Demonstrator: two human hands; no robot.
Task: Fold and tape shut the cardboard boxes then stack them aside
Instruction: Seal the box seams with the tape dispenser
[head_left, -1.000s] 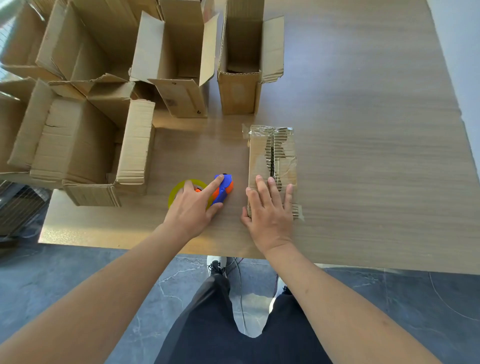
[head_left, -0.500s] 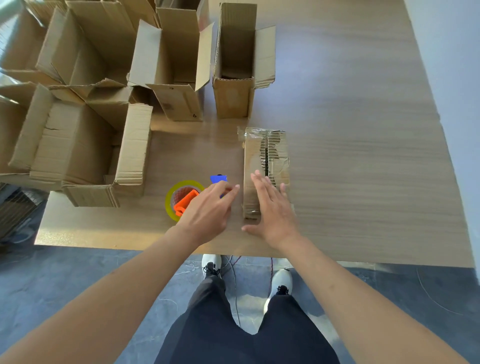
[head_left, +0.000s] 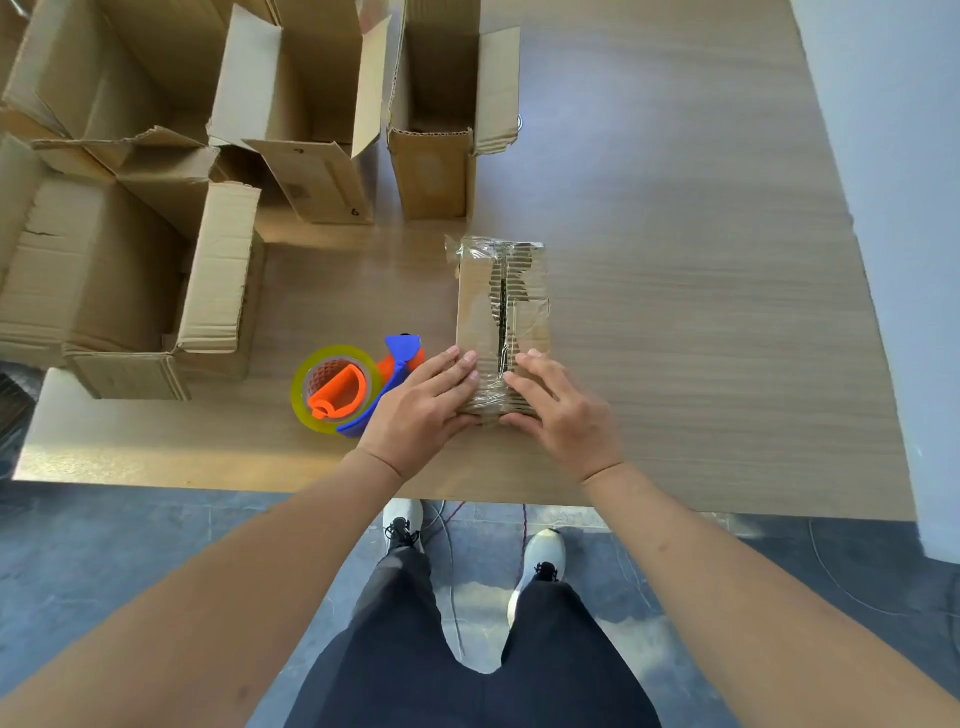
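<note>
Small taped box (head_left: 501, 296) sits on the table (head_left: 675, 312) near the front edge. Left hand (head_left: 421, 400) and right hand (head_left: 558, 410) both rest on its near end, fingers straight and together, flat on top. Tape dispenser (head_left: 343, 389) lies just left of the box, open boxes (head_left: 130, 270) further left.

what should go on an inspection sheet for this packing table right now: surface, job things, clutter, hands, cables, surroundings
Surface: light wood-grain table.
Job's things: taped box lies flat near the front edge, clear tape over a ragged top seam; tape dispenser lies just left of it; narrow open box stands behind; more open boxes crowd the left side.
Clutter: nothing seen.
Hands: left hand and right hand both rest fingers flat on the taped box's near end.
Cables: thin cables on the floor under the table edge.
Surroundings: grey stone floor, pale wall on the right.
</note>
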